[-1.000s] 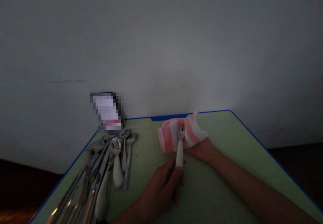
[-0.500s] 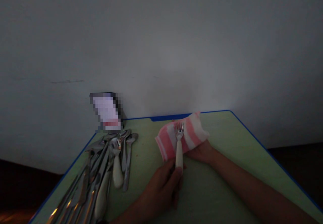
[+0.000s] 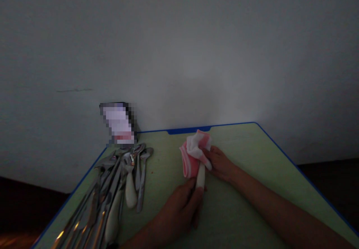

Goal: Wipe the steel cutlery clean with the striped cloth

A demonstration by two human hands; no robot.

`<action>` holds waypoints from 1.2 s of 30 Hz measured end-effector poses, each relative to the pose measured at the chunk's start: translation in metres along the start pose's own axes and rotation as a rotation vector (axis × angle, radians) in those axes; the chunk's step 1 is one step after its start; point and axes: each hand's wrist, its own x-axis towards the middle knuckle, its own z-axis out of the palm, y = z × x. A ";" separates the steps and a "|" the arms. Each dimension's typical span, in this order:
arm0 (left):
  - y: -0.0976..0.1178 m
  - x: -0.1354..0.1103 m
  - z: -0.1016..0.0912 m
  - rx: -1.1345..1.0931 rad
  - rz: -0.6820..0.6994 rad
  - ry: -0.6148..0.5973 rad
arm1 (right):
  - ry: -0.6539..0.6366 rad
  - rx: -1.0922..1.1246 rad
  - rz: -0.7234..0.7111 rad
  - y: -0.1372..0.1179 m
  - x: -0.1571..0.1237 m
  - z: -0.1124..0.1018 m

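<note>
My left hand (image 3: 185,204) is closed round the lower end of a white-handled fork (image 3: 201,176), which points away from me. A pink-and-white striped cloth (image 3: 195,148) is folded over the fork's head, so its tines are hidden. At the cloth's right side, my right hand (image 3: 220,163) is closed on the fabric, pressing it about the fork. Both hands are above the light green table (image 3: 246,148).
Knives, forks and spoons lie in a pile of cutlery (image 3: 112,189) on the table's left side. Behind the pile a phone (image 3: 119,123) with a blurred screen leans on the grey wall (image 3: 193,54). A blue edge (image 3: 280,149) borders the table.
My right hand has folded the cloth over the fork's head, covering the tines, and has turned from beneath the cloth to its right side. My left hand keeps its hold on the handle.
</note>
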 end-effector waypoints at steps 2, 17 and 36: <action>0.000 0.000 0.000 0.011 -0.015 0.005 | 0.083 -0.002 -0.058 0.002 0.002 0.001; -0.008 0.003 0.001 -0.073 -0.009 0.068 | 0.350 -0.025 -0.074 0.018 -0.012 0.016; -0.001 0.002 0.000 0.185 0.055 0.236 | 0.239 -0.399 -0.231 0.017 -0.019 0.012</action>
